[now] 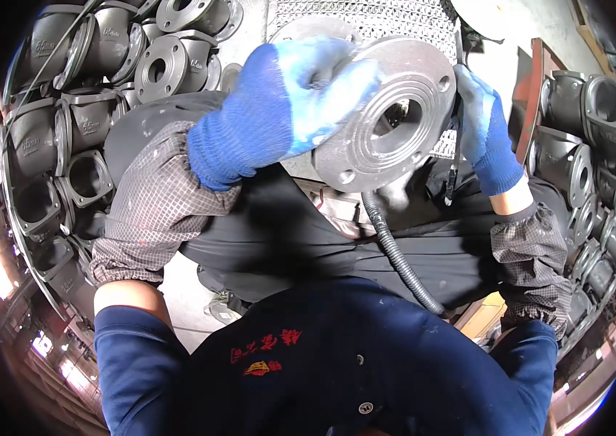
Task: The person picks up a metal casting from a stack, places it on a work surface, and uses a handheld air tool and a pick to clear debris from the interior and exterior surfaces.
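Over the flange's [361, 136] edge curls the left hand [304, 91].

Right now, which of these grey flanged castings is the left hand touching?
The central casting, its ringed flange facing the camera, the left hand on its edge; the other castings sit piled at both sides.

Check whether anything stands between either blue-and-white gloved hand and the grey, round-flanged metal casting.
Nothing visible separates the left hand from the casting: the glove lies against it. A slim, dark, rod-like object shows between the right hand and the casting's right edge.
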A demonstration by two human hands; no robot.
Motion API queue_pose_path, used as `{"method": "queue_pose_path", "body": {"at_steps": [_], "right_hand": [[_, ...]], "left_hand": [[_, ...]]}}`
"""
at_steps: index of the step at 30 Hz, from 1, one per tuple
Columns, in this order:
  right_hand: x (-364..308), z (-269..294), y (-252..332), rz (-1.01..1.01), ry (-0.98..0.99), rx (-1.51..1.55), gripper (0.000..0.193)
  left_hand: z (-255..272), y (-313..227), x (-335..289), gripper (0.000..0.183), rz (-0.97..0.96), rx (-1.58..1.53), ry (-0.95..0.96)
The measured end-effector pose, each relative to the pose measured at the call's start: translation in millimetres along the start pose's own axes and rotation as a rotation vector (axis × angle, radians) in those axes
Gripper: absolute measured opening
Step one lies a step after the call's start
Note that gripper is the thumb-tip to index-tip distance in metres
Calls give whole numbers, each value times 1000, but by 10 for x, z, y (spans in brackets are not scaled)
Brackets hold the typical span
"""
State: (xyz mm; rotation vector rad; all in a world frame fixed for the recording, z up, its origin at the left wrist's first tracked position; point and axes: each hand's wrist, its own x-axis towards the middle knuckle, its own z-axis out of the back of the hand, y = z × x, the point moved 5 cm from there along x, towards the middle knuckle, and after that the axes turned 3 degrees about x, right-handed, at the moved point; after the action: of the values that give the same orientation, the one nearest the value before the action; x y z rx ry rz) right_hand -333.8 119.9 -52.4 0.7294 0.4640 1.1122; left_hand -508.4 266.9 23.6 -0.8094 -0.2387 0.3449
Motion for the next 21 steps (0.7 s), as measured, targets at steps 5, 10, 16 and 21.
{"method": "queue_pose_path", "body": {"at_steps": [5, 10, 16, 21], "right_hand": [[12, 186, 347, -409, -192, 496, 29], [106, 302, 747, 190, -189, 55, 37], [163, 191, 966, -60, -184, 440, 22], [187, 145, 1070, 457, -190, -44, 49]], "left_hand": [[110, 346, -177, 40, 282, -298, 36], [126, 883, -309, 43, 200, -420, -70], [120, 1321, -303, 43, 276, -538, -54], [161, 1452, -260, 33, 236, -605, -185]]}}
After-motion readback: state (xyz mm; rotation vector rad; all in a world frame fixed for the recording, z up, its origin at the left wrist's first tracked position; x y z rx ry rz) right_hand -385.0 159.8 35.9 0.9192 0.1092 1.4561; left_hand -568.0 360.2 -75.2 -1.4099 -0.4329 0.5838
